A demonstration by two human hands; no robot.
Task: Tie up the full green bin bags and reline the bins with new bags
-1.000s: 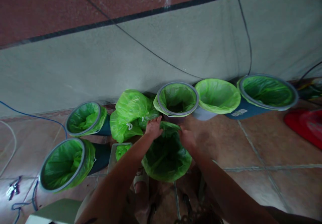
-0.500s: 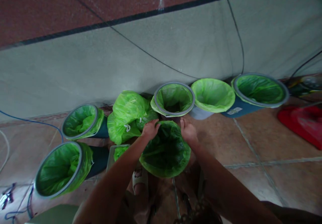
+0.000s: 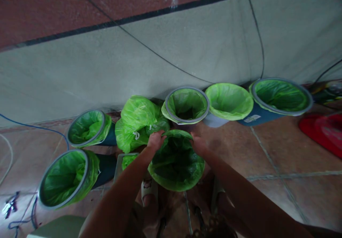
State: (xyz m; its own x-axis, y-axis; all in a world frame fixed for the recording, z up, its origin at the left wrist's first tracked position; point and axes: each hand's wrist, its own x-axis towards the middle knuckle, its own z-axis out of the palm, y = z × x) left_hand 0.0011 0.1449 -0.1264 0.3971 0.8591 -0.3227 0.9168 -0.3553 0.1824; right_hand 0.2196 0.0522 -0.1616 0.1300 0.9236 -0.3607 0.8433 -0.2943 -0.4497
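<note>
Between my arms stands a trash bin lined with a green bag folded over its rim; its outer body is mostly hidden. My left hand is closed on the upper left of the lined rim. On the upper right of the same rim, my right hand has its fingers curled over the bag edge. Just beyond my left hand lie tied green garbage bags. Straight ahead is another lined bin with a grey ring against the wall.
Right of it stand a pale lined bin and a blue ringed bin. A red dustpan-like object lies far right. Two ringed bins tilt at left, near a small grey container. Cables hang down the wall.
Both hands have settled onto the rim of the near bin, slightly further apart around it. The view has shifted slightly; the other bins and bags stay in place.
</note>
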